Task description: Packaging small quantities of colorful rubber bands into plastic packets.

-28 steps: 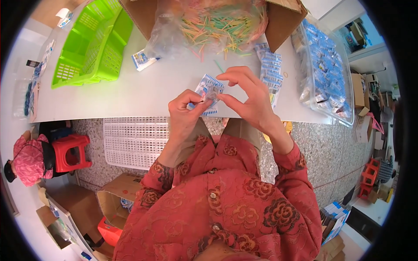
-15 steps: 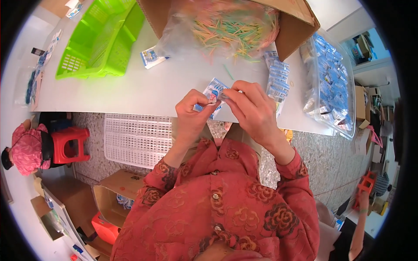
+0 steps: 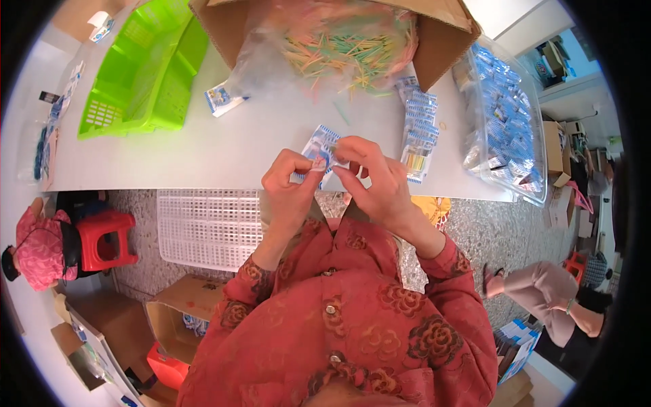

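At the table's near edge, both my hands meet around a small blue-and-white printed packet (image 3: 318, 163). My left hand (image 3: 290, 180) pinches its left side between thumb and bent forefinger. My right hand (image 3: 377, 178) is curled at the packet's right side, forefinger above and thumb below; the fingertips partly hide the edge there. Just beyond my hands, another blue-and-white packet (image 3: 323, 136) lies flat on the table. To the right of my right hand runs an overlapping row of similar packets (image 3: 420, 122), the nearest showing coloured sticks through its clear part.
An open cardboard box (image 3: 444, 51) holds a clear bag of pastel sticks (image 3: 339, 54). Left stands a green basket (image 3: 135, 81); right, a clear tub (image 3: 539, 163) of packets. One packet (image 3: 222, 100) lies near the bag. A white crate (image 3: 207, 227) sits below the table edge. Other people sit at both sides.
My right thumb and forefinger have spread somewhat and shifted at the packet's edge, while my left hand keeps its pinch. The person at the right has moved, and a leg now shows. The whole view has shifted slightly.
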The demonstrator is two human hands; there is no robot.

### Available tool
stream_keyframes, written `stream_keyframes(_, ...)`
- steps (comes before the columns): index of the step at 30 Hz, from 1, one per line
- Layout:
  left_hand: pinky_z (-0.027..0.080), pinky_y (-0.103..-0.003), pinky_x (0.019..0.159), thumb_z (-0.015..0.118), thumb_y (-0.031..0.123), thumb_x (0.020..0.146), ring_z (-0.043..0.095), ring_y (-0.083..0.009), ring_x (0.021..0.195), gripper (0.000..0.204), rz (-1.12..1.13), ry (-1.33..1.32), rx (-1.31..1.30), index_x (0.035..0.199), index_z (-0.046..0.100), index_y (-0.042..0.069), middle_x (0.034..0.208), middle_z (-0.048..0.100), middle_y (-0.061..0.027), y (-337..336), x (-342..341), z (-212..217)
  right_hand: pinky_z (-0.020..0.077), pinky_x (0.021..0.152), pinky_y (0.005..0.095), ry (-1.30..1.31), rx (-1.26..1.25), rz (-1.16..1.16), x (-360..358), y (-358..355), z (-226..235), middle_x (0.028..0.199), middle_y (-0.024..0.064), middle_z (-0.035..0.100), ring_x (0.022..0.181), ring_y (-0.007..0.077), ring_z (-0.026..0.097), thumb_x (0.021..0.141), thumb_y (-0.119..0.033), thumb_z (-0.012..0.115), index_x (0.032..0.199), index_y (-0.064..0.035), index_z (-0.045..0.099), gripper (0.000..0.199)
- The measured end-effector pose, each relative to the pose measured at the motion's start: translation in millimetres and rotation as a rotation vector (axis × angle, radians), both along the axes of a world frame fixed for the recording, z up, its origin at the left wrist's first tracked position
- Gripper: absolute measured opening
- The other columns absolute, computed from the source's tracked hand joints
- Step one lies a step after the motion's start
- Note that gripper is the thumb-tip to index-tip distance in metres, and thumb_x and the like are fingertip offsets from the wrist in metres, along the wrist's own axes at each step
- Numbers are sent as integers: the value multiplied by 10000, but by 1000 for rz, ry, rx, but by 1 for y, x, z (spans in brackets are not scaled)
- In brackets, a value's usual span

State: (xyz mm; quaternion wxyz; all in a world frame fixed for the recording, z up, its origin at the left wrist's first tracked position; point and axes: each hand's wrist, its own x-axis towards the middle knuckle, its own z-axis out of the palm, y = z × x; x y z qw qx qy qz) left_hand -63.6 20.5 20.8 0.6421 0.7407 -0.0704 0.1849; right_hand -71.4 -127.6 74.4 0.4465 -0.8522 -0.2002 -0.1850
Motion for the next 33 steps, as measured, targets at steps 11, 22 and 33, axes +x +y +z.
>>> stream_keyframes(11,441,-226,617,666,-45,744,535,-83,677,76,-245,167,32,786,616,-7,736,599,-32,6,-6,-7,510,600,339,-52,-279,115,10,-11,-8,810,47,589,741,233,614,696,-84,660,826,-76,577,154)
stream_keyframes(22,484,-270,678,611,-89,727,609,-164,749,179,-50,-23,49,891,608,-17,814,626,-92,0,8,-12,491,571,343,-174,-360,89,21,5,7,786,59,570,694,228,604,714,-57,644,781,-57,554,112)
stream_keyframes(33,451,-224,668,648,-71,736,558,-90,716,110,-140,84,-221,822,615,-11,786,621,-37,15,23,-40,483,570,298,-2,-245,276,44,9,12,805,59,597,660,198,606,750,-56,648,862,-48,614,117)
